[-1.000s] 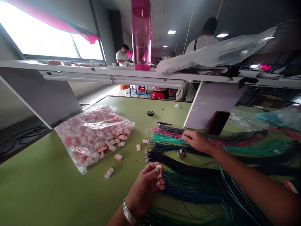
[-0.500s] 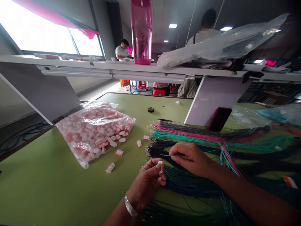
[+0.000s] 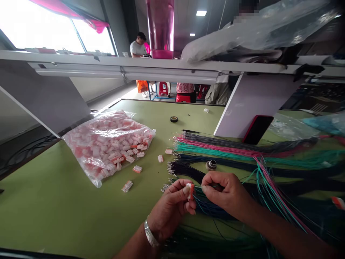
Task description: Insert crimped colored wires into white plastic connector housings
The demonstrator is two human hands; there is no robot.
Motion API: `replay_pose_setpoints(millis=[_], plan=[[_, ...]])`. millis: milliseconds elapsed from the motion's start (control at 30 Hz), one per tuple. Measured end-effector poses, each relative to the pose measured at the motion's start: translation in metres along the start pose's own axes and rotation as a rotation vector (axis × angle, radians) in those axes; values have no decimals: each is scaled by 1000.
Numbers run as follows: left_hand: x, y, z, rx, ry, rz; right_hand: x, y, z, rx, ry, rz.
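My left hand (image 3: 172,207) pinches a small white and orange connector (image 3: 191,190) between thumb and fingers. My right hand (image 3: 226,190) is closed on a thin teal wire (image 3: 265,194), with its tip held right against the connector. Both hands hover over bundles of coloured wires (image 3: 237,153) laid in rows on the green table (image 3: 54,201): grey, pink, teal, dark blue and black. A clear plastic bag of connectors (image 3: 107,144) lies to the left, with a few loose connectors (image 3: 127,186) spilled beside it.
A small metal ring (image 3: 211,164) sits among the wires. A black tape roll (image 3: 174,119) lies farther back. A red phone (image 3: 257,128) leans on the shelf support. A pink bottle (image 3: 161,27) and plastic sheeting (image 3: 242,32) rest on the overhead shelf. People stand in the background.
My right hand came from the far pink and teal bundle toward me, drawing a teal wire along, and now meets the connector held in my left hand. The view tipped downward.
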State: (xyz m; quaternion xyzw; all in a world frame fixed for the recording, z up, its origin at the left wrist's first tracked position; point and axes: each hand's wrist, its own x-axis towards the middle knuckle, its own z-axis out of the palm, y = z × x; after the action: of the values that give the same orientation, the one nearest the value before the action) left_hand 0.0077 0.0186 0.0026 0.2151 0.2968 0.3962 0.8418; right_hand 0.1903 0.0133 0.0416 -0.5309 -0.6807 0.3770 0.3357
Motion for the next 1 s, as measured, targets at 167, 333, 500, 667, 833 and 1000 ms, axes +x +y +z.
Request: replay_pose_setpoints(millis=[167, 333, 500, 667, 833, 1000], plan=[[-1, -1, 0, 17, -1, -4, 0, 2, 1, -14, 0, 28], [-2, -1, 1, 30, 2, -7, 0, 3, 3, -14, -6, 40], [-2, -1, 2, 45, 22, -11, -1, 4, 5, 2, -21, 53], [-3, -1, 5, 92, 41, 12, -2, 4, 5, -10, -12, 51], [-4, -2, 6, 166, 33, 59, -3, 4, 7, 3, -26, 47], [-4, -6, 4, 205, 2, 68, -5, 5, 11, -12, -39, 57]])
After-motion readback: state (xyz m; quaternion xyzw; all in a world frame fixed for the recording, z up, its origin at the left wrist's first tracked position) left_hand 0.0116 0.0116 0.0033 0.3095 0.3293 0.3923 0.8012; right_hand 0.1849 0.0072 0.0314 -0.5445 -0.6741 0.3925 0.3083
